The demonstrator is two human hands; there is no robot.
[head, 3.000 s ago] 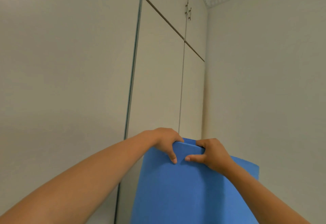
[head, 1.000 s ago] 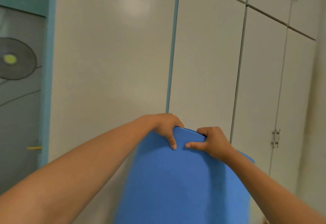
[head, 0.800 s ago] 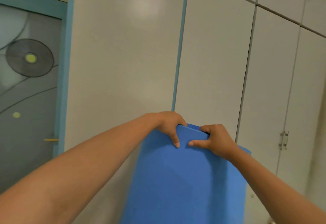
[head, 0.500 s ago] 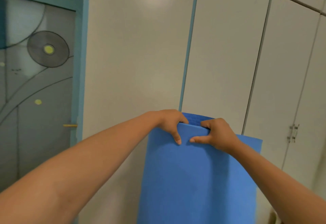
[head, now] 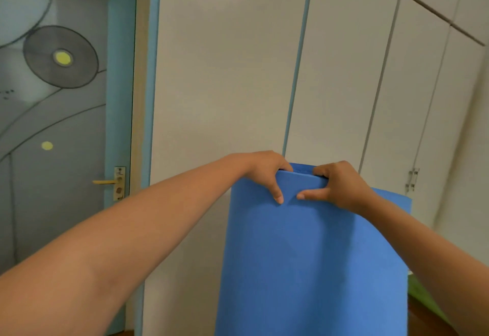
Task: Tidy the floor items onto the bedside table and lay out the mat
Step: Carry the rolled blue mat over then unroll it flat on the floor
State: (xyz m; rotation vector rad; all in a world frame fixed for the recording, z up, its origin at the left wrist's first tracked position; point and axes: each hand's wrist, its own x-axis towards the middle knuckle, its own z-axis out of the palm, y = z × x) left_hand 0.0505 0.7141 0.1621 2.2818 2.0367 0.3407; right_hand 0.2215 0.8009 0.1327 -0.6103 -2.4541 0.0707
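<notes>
A blue foam mat point(head: 312, 264) hangs upright in front of me, its lower part running out of the bottom of the view. My left hand point(head: 267, 171) grips its top edge, fingers behind and thumb on the front face. My right hand point(head: 337, 186) grips the same edge just to the right, thumb pointing left towards the other thumb. The mat's top edge curls back a little between the hands. No floor items or bedside table are in sight.
White wardrobe doors point(head: 225, 84) with a blue trim strip point(head: 297, 70) stand right behind the mat. A grey-blue door point(head: 53, 123) with a brass handle point(head: 105, 182) is at the left. Something green point(head: 420, 296) shows low at the right.
The view has swung left, bringing the grey-blue door into sight. Both hands keep the same grip on the mat's top edge, which now sits lower against the wardrobe.
</notes>
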